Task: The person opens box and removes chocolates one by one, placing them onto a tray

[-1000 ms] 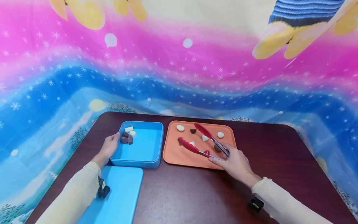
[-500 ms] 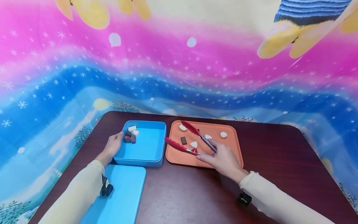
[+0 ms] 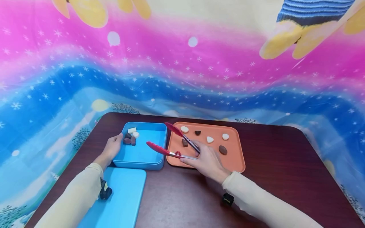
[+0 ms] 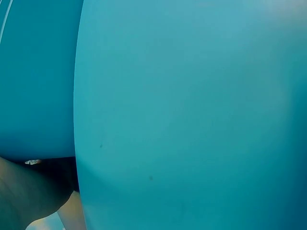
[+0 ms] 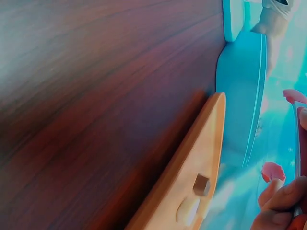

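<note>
My right hand (image 3: 209, 161) holds red-tipped metal tongs (image 3: 158, 148) by their handles. Their arms are spread, with nothing between the tips; the lower tip overlaps the blue box (image 3: 139, 164) and the upper one is near the box's right rim. Inside the box, dark and white chocolates (image 3: 133, 140) cluster at the left. My left hand (image 3: 112, 148) grips the box's left side, thumb near the rim. On the orange tray (image 3: 235, 160) lie several more pieces, among them a brown oval chocolate (image 3: 223, 150) and a white one (image 3: 209, 139). The right wrist view catches one red tip (image 5: 273, 172).
A light blue lid (image 3: 125, 193) lies flat in front of the box, partly under the left forearm. Box and tray stand side by side on a dark wooden table (image 3: 273, 158). A patterned cloth (image 3: 182, 79) hangs behind the table.
My right hand has moved left with the tongs, from over the tray toward the box. The tongs stay spread. My left hand remains at the box's left side.
</note>
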The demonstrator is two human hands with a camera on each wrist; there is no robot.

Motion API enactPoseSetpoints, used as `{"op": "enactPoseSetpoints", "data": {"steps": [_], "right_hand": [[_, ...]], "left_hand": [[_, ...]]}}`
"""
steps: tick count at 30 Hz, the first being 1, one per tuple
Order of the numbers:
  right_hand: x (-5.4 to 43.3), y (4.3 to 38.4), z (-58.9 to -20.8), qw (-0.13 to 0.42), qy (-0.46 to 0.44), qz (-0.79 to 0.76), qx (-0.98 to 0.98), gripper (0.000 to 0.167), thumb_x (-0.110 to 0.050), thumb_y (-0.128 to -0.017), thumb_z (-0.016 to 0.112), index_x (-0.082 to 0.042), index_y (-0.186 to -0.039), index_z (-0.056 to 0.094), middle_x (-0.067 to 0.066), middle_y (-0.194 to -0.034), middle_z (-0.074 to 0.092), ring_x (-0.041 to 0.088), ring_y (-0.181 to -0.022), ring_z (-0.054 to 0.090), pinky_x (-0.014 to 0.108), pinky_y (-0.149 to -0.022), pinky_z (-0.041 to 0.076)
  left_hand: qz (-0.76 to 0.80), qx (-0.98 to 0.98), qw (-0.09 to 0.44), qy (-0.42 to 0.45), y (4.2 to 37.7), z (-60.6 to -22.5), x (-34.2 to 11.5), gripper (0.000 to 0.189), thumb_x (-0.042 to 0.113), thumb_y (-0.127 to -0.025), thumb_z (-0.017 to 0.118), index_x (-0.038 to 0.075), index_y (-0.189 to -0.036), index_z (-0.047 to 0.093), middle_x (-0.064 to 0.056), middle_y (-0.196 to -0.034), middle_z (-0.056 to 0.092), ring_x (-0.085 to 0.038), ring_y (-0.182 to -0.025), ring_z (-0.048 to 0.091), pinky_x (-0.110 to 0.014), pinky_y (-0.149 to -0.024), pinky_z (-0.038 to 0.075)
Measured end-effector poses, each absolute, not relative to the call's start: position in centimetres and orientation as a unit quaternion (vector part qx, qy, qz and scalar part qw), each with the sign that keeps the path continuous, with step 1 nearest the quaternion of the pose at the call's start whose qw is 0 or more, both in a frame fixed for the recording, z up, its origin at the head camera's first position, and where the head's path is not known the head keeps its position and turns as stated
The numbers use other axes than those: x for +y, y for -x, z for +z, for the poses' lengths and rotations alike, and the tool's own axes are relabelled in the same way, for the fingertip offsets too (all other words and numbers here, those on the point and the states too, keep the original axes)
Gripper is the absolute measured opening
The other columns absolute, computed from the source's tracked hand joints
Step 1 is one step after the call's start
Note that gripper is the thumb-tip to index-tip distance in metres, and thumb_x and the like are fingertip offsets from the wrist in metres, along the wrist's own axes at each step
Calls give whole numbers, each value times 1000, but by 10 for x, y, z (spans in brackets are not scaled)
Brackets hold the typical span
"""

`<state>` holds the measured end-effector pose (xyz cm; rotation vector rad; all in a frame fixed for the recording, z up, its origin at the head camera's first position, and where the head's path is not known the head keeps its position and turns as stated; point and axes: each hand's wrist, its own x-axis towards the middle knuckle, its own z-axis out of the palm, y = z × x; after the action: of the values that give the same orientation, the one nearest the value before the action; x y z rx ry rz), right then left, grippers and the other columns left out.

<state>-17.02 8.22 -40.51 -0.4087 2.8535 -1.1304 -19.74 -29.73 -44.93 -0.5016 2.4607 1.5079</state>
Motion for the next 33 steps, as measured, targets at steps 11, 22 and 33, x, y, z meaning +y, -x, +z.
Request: {"op": "enactPoseSetpoints", "data": {"steps": [11, 22, 33], "right_hand": [[44, 173, -404, 49, 159, -330, 929, 82, -65, -73, 81, -17, -137, 62, -1, -59, 51, 16, -50, 47, 28, -43, 33], [13, 183, -405, 57, 202, -303, 929, 78, -66, -77, 78, -19, -138, 63, -3, -52, 47, 16, -45, 47, 25, -39, 30], [-14, 186, -402, 57, 219, -230, 947, 63, -60, -83, 76, -23, -133, 67, -6, -60, 55, 12, -52, 52, 26, -45, 41]], "left_hand": [[494, 848, 98, 164, 195, -447, -297, 77, 54, -108, 13, -2, -160, 10, -29, -167, 13, -50, -154, 13, -67, -124, 16], [494, 846, 103, 172, 195, -447, -297, 77, 55, -108, 13, -1, -161, 7, -29, -167, 11, -52, -153, 12, -69, -122, 17], [485, 852, 96, 170, 196, -446, -297, 77, 54, -108, 14, -2, -160, 9, -29, -167, 13, -51, -154, 14, -67, -123, 17]]}}
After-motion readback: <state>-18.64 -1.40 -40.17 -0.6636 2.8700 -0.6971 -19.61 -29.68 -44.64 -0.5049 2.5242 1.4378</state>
